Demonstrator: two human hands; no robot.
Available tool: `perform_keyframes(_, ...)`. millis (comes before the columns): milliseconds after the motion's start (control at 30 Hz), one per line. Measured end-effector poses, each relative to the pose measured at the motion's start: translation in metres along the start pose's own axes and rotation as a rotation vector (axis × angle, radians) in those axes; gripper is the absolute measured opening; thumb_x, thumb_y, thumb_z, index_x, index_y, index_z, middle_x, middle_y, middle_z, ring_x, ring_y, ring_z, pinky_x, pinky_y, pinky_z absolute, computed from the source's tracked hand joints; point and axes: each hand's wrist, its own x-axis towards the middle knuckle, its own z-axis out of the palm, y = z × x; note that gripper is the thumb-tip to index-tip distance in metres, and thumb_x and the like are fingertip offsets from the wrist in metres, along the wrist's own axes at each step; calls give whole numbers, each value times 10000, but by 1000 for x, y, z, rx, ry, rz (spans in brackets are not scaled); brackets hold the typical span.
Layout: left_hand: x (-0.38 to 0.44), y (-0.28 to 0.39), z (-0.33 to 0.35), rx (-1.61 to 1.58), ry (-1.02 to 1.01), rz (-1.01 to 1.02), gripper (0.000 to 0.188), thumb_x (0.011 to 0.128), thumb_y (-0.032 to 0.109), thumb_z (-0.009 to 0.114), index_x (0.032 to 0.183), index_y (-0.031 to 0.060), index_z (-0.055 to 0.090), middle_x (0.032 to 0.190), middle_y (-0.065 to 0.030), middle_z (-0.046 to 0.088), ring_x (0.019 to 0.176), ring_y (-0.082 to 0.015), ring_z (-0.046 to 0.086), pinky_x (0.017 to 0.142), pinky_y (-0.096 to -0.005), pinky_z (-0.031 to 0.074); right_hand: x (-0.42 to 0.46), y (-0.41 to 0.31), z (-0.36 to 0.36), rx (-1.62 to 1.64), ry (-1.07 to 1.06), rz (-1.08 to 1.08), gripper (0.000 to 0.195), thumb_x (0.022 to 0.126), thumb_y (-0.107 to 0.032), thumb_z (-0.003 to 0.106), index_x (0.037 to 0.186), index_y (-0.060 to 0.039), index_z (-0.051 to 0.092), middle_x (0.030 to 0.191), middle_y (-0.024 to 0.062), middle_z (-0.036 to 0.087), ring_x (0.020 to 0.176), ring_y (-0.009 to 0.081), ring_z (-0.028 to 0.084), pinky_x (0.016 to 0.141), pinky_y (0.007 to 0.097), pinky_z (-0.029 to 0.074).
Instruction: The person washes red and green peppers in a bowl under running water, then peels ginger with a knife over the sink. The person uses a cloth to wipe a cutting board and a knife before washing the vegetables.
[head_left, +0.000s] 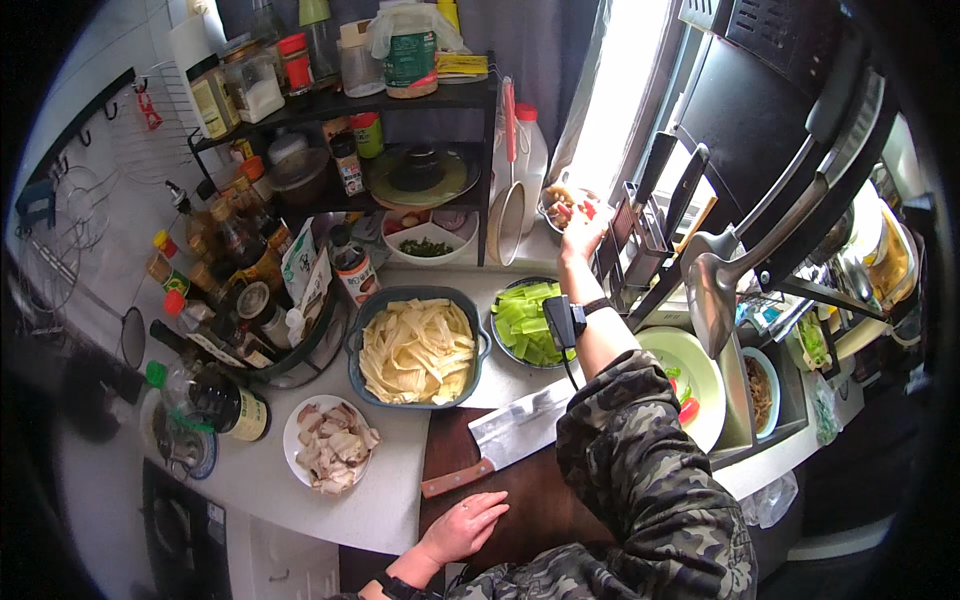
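Note:
My right hand (583, 234) reaches to the back, its fingers at a small bowl (553, 219) with brownish pieces in it. Small red bits show at the fingertips; whether the fingers grip anything is unclear. My left hand (466, 525) rests palm down over the dark wooden cutting board (525, 510), holding nothing. Beyond it lies a cleaver (517, 427) with a wooden handle, partly hidden by my right sleeve. Behind the board stand a blue-grey basin (354, 360) of pale yellow tofu-skin strips and a plate (495, 341) of cut green vegetable slices.
A white plate (289, 446) of sliced meat stands left, near a dark sauce bottle (232, 409). Many bottles fill a turntable (300, 367). A knife rack (645, 247) and hanging ladle (709, 292) crowd my right arm. A pale green bowl (709, 405) holds peppers.

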Motion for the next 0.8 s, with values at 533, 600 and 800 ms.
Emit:
perform_keyframes(533, 1, 3, 3, 28, 41, 8, 297, 802, 42, 611, 1098, 27, 605, 1164, -148, 586, 1101, -306, 555, 959, -370, 444, -159, -133, -139, -76, -658, 67, 217, 926, -29, 521, 1136, 8, 486, 1007, 120, 610, 869, 189, 671, 734, 253, 514)
perform_keyframes(600, 2, 3, 4, -64, 88, -60, 308, 821, 52, 618, 1126, 25, 590, 1148, -152, 592, 1089, -301, 566, 953, -369, 447, -179, -144, -167, -64, -767, 244, 218, 920, -60, 540, 1127, -12, 493, 966, 109, 609, 849, 194, 669, 740, 261, 510)
perform_keyframes(800, 43, 49, 16, -170, 350, -113, 787, 751, 54, 735, 1402, 58, 292, 1386, -148, 336, 1098, -256, 515, 888, -329, 469, -235, -186, -253, -23, -966, 664, 229, 913, -69, 560, 1122, 2, 497, 1020, 113, 596, 848, 178, 654, 770, 284, 511)
